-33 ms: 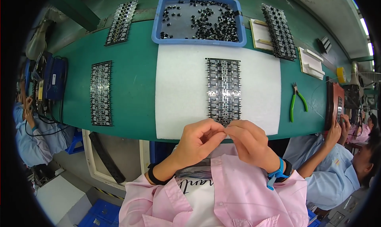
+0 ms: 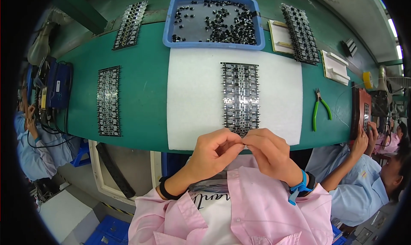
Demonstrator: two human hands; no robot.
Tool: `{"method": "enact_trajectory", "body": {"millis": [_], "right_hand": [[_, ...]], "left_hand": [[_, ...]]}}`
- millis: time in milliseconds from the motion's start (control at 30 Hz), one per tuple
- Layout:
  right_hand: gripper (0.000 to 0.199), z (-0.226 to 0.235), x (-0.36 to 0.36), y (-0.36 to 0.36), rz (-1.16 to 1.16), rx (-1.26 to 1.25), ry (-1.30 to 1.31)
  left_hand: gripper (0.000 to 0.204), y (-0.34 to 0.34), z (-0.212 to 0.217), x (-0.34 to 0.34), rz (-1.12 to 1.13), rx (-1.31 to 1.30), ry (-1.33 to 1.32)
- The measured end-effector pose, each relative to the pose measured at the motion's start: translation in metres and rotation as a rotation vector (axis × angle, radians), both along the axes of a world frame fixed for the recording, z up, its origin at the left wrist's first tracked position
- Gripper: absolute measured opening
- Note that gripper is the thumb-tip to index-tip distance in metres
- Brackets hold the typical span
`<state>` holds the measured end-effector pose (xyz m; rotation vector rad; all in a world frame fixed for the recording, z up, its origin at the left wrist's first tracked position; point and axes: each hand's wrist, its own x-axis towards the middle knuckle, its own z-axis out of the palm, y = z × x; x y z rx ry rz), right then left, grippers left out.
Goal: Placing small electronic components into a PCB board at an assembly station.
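My left hand (image 2: pixel 216 154) and my right hand (image 2: pixel 270 153) meet fingertip to fingertip at the near end of a circuit board panel (image 2: pixel 240 97). Both are closed in a pinch; whatever lies between the fingers is too small or hidden to make out. The panel lies lengthwise on a white foam sheet (image 2: pixel 192 103), and my hands cover its near edge. A few small black parts sit on its far half. Beyond the sheet stands a blue tray (image 2: pixel 168 26) with many loose black components (image 2: pixel 239 28).
Another panel (image 2: pixel 109 101) lies left on the green table, one more (image 2: pixel 131 24) behind it. Stacked panels (image 2: pixel 299 34) rest at the back right. Green-handled cutters (image 2: pixel 319 110) and yellow tape (image 2: pixel 367 80) lie right. Co-workers sit at both sides; a co-worker's hand (image 2: pixel 360 143) is at right.
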<state>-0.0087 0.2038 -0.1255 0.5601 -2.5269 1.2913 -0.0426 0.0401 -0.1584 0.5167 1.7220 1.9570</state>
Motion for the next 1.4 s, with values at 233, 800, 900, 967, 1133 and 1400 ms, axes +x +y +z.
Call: {"method": "enact_trajectory", "body": {"millis": [233,800,900,967,1133,1400], "right_hand": [[0.019,0.001,0.001,0.005,-0.001,-0.007,-0.099],[0.017,0.007,-0.022,0.021,0.156,0.169,-0.114],[0.016,0.011,-0.027,0.022,0.182,0.179,-0.141],[0.016,0.011,-0.029,0.024,0.194,0.185,-0.155],[0.021,0.011,-0.032,0.027,0.261,0.248,-0.203],[0.014,0.001,-0.061,0.040,0.043,0.167,-0.174]], "left_hand": [[0.013,0.006,0.003,-0.003,0.144,-0.211,0.639],[0.018,0.012,-0.010,-0.012,0.200,-0.210,0.816],[0.018,0.014,-0.013,-0.014,0.196,-0.209,0.822],[0.018,0.015,-0.015,-0.016,0.196,-0.202,0.840],[0.017,0.012,-0.014,-0.017,0.143,-0.191,0.696],[0.019,0.008,-0.013,-0.014,0.233,-0.176,0.659]]}}
